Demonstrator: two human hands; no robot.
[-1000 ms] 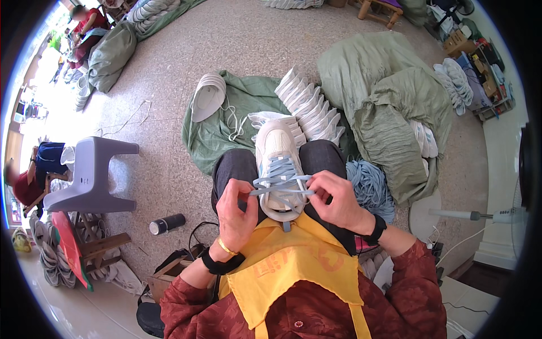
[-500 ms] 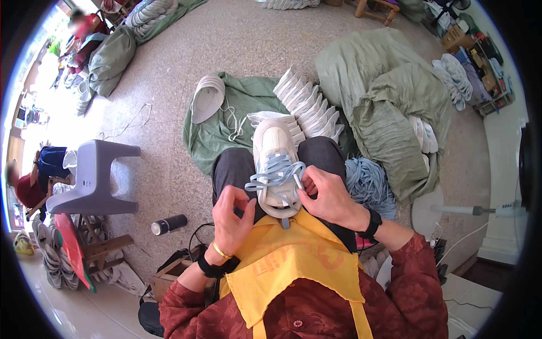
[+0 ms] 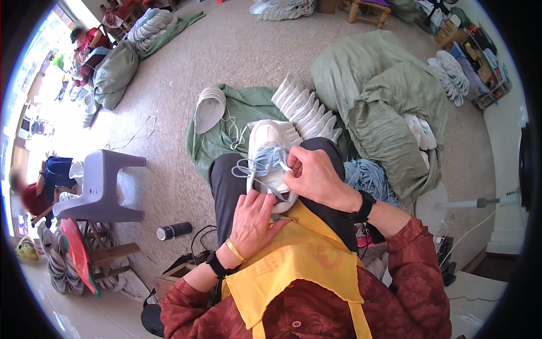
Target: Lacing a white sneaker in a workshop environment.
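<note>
A white sneaker rests on my lap between my knees, toe pointing away. Light-blue shoelace is threaded across its front, with loose loops out to the left. My left hand grips the left side of the shoe's collar, fingertips over the opening and thumb toward the heel. At the right row of eyelets, my right hand is closed in a pinch on the lace; its fingers partly hide the lace end. A yellow apron covers my lap below the heel.
Ahead lie a green cloth, nested white shoes and stacked shoe uppers. Blue laces and a large green sack are to the right. On the left stand a grey stool and a dark bottle. Other people sit farther left.
My left hand has moved from beside the shoe onto its collar. My right hand has risen slightly along the eyelets, and the view has shifted a little.
</note>
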